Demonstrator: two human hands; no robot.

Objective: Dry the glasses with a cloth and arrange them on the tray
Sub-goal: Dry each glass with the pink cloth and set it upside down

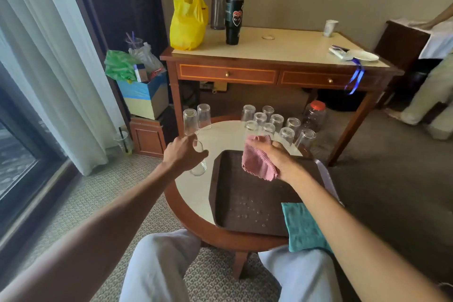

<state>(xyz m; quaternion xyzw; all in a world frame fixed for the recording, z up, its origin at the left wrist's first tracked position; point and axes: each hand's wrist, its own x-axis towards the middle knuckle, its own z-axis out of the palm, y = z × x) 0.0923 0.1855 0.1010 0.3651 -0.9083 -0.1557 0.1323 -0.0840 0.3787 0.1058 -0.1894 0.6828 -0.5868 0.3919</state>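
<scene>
the left hand [183, 154] grips a glass [199, 168] just left of the tray [220, 203]. the right hand [277, 159] clutches the pink cloth [257, 162] above it, likely ready to wipe. other glasses [277, 121] drain upside down on the far worktop [196, 193].

You have twelve glasses [277, 120] in front of you: nine mouth-down in a cluster at the far right of the table [193, 193], two mouth-down at the far left, and one glass [199, 167] in your left hand [182, 155]. You have two cloths, a pink cloth [257, 162] and a teal cloth [301, 225], and one tray [230, 179]. One red-lidded jar [315, 115] stands behind.
</scene>
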